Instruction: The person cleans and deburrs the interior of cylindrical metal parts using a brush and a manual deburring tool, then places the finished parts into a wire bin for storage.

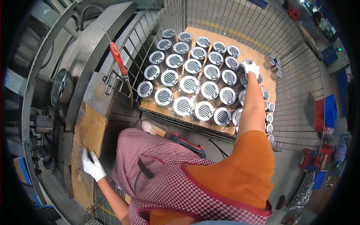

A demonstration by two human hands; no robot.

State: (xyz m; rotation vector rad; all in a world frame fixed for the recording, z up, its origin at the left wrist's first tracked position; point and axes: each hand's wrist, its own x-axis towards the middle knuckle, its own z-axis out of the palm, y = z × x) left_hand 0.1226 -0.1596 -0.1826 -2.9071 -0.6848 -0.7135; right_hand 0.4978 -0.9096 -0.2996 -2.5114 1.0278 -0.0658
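The person's right arm extends forward, bare below the elbow; the gloved right hand [250,67], fingers bent, lies toward the far right corner of the cardboard [268,81]. The gloved left hand [93,167], fingers extended, rests at the wooden board's [90,129] right edge.

white-gloved right hand [251,67] stretched way out to a bunch of shiny slotted-top metal cans [189,84], gloved left hand [93,166] just resting on a beat-up wooden board [91,129], skinny red tool [119,60] right by the wire cage [186,15]
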